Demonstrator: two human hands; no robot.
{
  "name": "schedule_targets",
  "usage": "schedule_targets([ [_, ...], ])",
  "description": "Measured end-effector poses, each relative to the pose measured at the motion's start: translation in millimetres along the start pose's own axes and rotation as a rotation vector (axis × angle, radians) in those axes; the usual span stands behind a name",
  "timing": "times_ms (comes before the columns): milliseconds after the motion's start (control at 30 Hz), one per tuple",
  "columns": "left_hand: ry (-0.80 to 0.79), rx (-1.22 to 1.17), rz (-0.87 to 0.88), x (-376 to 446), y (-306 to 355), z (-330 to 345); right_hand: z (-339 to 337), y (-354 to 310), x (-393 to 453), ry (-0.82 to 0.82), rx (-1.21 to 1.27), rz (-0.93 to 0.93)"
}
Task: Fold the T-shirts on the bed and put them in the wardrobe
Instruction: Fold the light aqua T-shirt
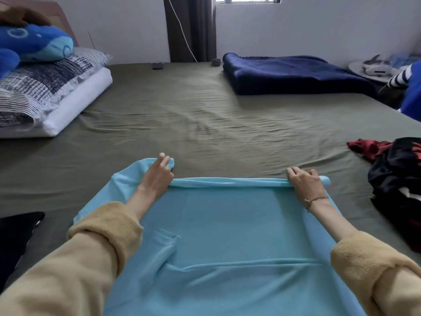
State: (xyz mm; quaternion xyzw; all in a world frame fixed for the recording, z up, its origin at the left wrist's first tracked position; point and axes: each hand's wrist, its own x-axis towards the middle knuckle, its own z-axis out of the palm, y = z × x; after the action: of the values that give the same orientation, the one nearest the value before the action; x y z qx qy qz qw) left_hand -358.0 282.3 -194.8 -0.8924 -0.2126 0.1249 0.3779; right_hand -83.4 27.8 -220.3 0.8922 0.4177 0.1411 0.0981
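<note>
Smooth light-blue T-shirt (227,224) spread flat on the wrinkled olive bed sheet (182,124); left hand (157,174) and right hand (305,181) each grip its rolled far edge, fingers curled round the fabric

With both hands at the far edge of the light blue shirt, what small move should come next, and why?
Probably draw that far edge toward the body to make the fold. The left hand and right hand both hold the far edge of the light blue T-shirt, which lies spread flat on the bed, its edge already rolled over.
</note>
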Motion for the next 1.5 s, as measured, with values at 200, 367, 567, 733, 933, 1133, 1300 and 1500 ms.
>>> schedule_targets([
  [200, 0.020, 0.086, 0.111, -50, -1, 5, -19, 6, -49, 0.126, -0.063, -0.049],
  [367, -0.085, 0.080, 0.126, -102, 3, -6, -29, 19, -85, 0.083, -0.076, -0.035],
  [567, 0.044, -0.015, 0.048, -146, 8, -25, -21, 32, -113, -0.030, -0.045, 0.016],
  [733, -0.097, -0.140, 0.072, -164, 21, -25, -21, 40, -134, -0.092, -0.088, 0.025],
  [933, 0.183, -0.174, 0.048, -184, 38, -31, -24, 41, -151, -0.007, -0.028, 0.012],
  [1133, 0.026, -0.058, -0.017, -195, 46, -27, -22, 39, -158, -0.068, 0.044, -0.187],
  [1300, -0.178, -0.100, -0.048, -192, 45, -14, -17, 41, -160, -0.126, 0.054, -0.079],
  [1500, -0.178, -0.157, -0.059, -201, 57, -12, -25, 22, -162, -0.132, 0.155, -0.077],
])
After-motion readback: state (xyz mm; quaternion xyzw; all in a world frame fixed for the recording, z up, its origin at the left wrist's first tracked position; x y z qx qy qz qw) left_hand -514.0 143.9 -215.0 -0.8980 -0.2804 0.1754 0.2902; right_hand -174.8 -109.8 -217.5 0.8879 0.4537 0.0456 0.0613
